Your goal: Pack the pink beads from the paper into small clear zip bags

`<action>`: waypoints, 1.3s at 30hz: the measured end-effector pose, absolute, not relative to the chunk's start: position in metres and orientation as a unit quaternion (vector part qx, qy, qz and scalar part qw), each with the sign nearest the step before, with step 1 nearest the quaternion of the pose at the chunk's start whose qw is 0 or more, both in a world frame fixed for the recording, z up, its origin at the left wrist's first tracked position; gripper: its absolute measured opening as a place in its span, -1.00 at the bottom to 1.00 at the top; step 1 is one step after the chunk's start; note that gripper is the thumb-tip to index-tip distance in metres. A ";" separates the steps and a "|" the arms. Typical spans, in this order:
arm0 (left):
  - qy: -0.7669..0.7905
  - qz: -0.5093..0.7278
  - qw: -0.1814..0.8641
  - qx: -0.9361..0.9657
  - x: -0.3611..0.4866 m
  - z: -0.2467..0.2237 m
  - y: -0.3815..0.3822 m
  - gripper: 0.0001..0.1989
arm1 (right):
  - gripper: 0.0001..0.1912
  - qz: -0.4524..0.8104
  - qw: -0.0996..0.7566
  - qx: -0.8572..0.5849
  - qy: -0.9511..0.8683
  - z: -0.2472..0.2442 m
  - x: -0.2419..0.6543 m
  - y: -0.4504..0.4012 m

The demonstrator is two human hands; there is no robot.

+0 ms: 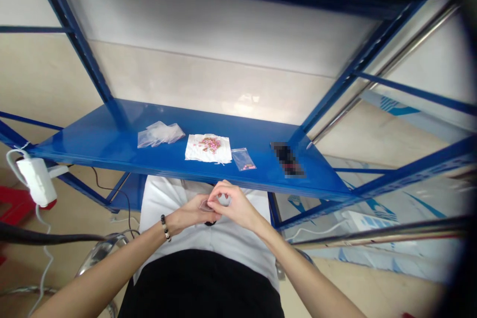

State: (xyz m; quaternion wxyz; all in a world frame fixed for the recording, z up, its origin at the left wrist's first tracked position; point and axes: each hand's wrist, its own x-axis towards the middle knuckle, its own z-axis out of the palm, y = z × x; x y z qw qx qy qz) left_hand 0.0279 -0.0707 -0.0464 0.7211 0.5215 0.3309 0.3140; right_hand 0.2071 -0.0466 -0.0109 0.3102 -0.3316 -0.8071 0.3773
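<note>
Both hands are together over my lap, just below the front edge of the blue shelf (pixel 257 181). My left hand (pixel 192 212), with a beaded bracelet on its wrist, is closed on a small clear plastic bag (pixel 204 205). The fingers of my right hand (pixel 234 203) curl down and pinch at the same bag; their tips are partly hidden. Ahead, a white cloth or paper (pixel 192 152) bears a heap of small pink and brownish beads or pellets (pixel 210 144). Beside it lies a clear zip bag (pixel 242 156) with a few pink pieces inside.
A pile of clear bags (pixel 161 134) lies on the shelf's left part. A blurred-out dark object, perhaps a phone (pixel 287 159), lies at the right. Blue uprights (pixel 87 59) frame the shelf. A white power strip (pixel 37 181) with cables hangs at the left.
</note>
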 end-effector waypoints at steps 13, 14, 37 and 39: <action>0.261 0.353 0.780 0.446 0.022 -0.027 -0.081 -0.76 | -0.63 0.418 0.385 -0.350 -0.745 -0.015 0.206 -0.050; 0.256 0.361 0.783 0.437 0.020 -0.024 -0.080 -0.76 | -0.62 0.423 0.391 -0.352 -0.738 -0.015 0.208 -0.046; 0.316 0.413 0.740 0.427 -0.004 -0.018 -0.057 -0.79 | -0.71 0.234 0.381 -0.391 -0.805 -0.005 0.208 -0.020; 0.326 0.412 0.736 0.427 -0.003 -0.022 -0.057 -0.77 | -0.73 0.160 0.362 -0.400 -0.827 0.002 0.208 -0.007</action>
